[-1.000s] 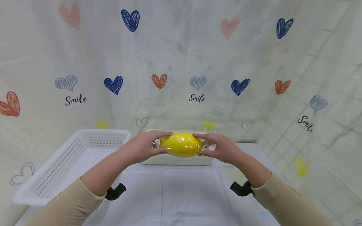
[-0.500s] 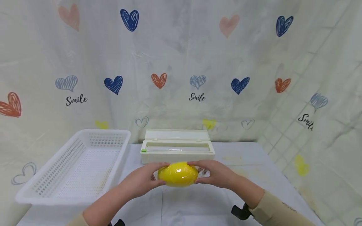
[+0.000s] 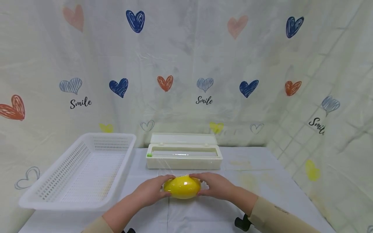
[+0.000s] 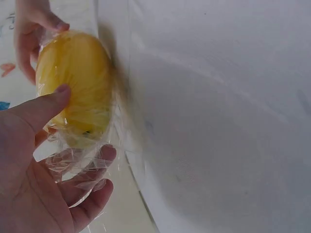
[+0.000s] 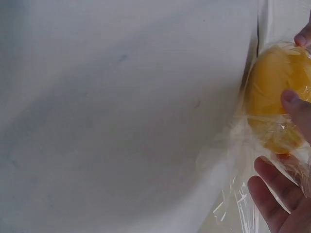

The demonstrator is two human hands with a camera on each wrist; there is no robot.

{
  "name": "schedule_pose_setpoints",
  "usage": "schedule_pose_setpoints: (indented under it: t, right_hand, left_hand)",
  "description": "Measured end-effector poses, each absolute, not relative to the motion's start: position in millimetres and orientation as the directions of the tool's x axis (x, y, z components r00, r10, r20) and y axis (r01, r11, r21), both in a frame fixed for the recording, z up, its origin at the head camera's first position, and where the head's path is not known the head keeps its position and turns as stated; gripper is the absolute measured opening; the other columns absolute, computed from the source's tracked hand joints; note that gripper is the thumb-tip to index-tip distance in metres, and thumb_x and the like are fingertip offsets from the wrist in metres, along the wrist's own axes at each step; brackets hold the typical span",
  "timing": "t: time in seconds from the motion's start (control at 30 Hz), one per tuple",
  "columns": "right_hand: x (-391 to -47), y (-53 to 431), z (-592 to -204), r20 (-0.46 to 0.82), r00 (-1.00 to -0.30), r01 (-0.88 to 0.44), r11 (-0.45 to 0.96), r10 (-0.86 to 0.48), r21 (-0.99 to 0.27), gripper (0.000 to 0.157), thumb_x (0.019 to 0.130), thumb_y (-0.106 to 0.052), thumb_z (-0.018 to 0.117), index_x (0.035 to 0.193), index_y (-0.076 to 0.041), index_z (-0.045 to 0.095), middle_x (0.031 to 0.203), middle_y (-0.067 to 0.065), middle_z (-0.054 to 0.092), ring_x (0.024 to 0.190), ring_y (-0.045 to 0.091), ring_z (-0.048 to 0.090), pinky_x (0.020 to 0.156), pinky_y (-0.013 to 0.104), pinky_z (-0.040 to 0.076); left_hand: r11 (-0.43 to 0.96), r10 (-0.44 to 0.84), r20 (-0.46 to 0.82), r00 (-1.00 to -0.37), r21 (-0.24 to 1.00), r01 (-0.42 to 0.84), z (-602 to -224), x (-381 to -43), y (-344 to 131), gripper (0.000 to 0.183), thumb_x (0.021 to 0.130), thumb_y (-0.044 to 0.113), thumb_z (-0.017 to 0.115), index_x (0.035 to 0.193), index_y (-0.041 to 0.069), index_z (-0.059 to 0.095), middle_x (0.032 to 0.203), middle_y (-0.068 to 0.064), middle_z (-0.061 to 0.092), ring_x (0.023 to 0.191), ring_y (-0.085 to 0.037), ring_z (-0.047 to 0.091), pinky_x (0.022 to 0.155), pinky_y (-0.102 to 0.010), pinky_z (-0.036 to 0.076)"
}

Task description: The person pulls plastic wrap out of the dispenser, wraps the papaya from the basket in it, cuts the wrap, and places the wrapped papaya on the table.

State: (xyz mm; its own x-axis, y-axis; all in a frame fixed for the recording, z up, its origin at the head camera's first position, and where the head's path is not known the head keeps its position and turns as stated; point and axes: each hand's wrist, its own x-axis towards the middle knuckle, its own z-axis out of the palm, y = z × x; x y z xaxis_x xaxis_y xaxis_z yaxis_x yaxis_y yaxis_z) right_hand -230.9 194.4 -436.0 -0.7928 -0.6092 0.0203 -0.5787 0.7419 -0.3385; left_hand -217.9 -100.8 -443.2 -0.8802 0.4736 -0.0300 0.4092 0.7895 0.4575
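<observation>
Gripping with the left hand (image 3: 149, 191) and the right hand (image 3: 218, 186), the person holds the fruit (image 3: 182, 187) at both ends, near the bench (image 3: 193, 221); whether the fruit touches it, I cannot tell. Clear film (image 4: 62, 163) covers the fruit and seems to run to the open box (image 3: 184, 163) behind. Uneven pulling could tear or crease this film. The basket (image 3: 73, 205) stands at the left.

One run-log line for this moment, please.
left hand: grips yellow object; right hand: grips its other end; clear film: around it; white box: lid open; white basket: at left
</observation>
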Motion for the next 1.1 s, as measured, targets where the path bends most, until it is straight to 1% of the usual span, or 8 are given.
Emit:
schedule_pose_setpoints:
  t: [0.13,0.27,0.43,0.57,0.73,0.8,0.97,1.1]
  right_hand:
    - [-234,195,-444,0.012,-0.801,-0.563,0.748,-0.598,-0.351,0.069,0.083,-0.05,0.075,0.145,-0.033,0.049,0.14,-0.011,0.056,0.113,0.013,0.06,0.096,0.044,0.05]
    - [-233,196,-445,0.006,-0.807,-0.551,0.749,-0.59,-0.368,0.068,0.083,-0.05,0.075,0.144,-0.033,0.05,0.139,-0.011,0.056,0.116,0.014,0.059,0.098,0.046,0.049]
    - [-231,198,-442,-0.02,-0.814,-0.523,0.748,-0.58,-0.409,0.072,0.081,-0.054,0.076,0.145,-0.037,0.048,0.143,-0.01,0.053,0.123,0.018,0.056,0.101,0.05,0.046]
    - [-230,202,-443,-0.026,-0.82,-0.513,0.753,-0.572,-0.412,0.075,0.08,-0.06,0.074,0.146,-0.039,0.046,0.146,-0.01,0.05,0.127,0.02,0.052,0.102,0.052,0.045]
    - [-231,204,-442,0.009,-0.823,-0.524,0.754,-0.567,-0.397,0.077,0.083,-0.066,0.067,0.148,-0.033,0.045,0.144,-0.004,0.051,0.117,0.02,0.058,0.095,0.051,0.049]
    - [-231,203,-442,0.021,-0.822,-0.531,0.754,-0.569,-0.388,0.076,0.084,-0.066,0.065,0.148,-0.033,0.045,0.145,-0.004,0.05,0.118,0.02,0.057,0.095,0.051,0.049]
    - [-230,198,-440,0.048,-0.802,-0.57,0.737,-0.596,-0.364,0.071,0.085,-0.066,0.064,0.147,-0.034,0.047,0.145,-0.005,0.05,0.131,0.022,0.05,0.103,0.052,0.043]
    - [-230,194,-436,0.057,-0.79,-0.589,0.728,-0.611,-0.35,0.07,0.086,-0.066,0.063,0.146,-0.033,0.048,0.144,-0.005,0.052,0.131,0.023,0.05,0.104,0.052,0.043]
  left_hand:
    - [0.789,0.471,-0.044,-0.881,0.469,0.398,-446,-222,-98,0.059,0.086,0.037,0.076,0.14,0.026,0.054,0.138,0.001,0.058,0.122,-0.026,0.057,0.098,-0.052,0.047]
    - [0.773,0.489,-0.038,-0.871,0.483,0.412,-446,-223,-98,0.059,0.085,0.038,0.077,0.139,0.025,0.055,0.138,-0.004,0.055,0.124,-0.028,0.055,0.099,-0.052,0.046]
    - [0.751,0.514,-0.048,-0.856,0.508,0.422,-446,-224,-101,0.064,0.082,0.041,0.079,0.14,0.026,0.054,0.14,-0.008,0.049,0.124,-0.029,0.052,0.098,-0.053,0.047]
    - [0.736,0.517,-0.078,-0.852,0.55,0.396,-444,-224,-102,0.072,0.082,0.042,0.08,0.144,0.023,0.049,0.144,-0.007,0.048,0.13,-0.029,0.049,0.103,-0.054,0.043]
    - [0.735,0.506,-0.104,-0.856,0.571,0.365,-442,-224,-103,0.08,0.082,0.043,0.079,0.149,0.02,0.042,0.148,-0.006,0.047,0.132,-0.028,0.047,0.106,-0.053,0.04]
    - [0.734,0.508,-0.102,-0.855,0.57,0.368,-440,-223,-103,0.079,0.083,0.042,0.079,0.149,0.02,0.042,0.148,-0.007,0.046,0.133,-0.029,0.047,0.106,-0.054,0.04]
    - [0.731,0.517,-0.083,-0.852,0.561,0.389,-436,-220,-105,0.074,0.083,0.043,0.078,0.146,0.02,0.046,0.147,-0.007,0.047,0.134,-0.03,0.046,0.106,-0.054,0.04]
    - [0.738,0.501,-0.044,-0.864,0.543,0.4,-427,-222,-110,0.069,0.086,0.044,0.074,0.146,0.02,0.048,0.146,-0.007,0.048,0.132,-0.029,0.047,0.104,-0.053,0.042]
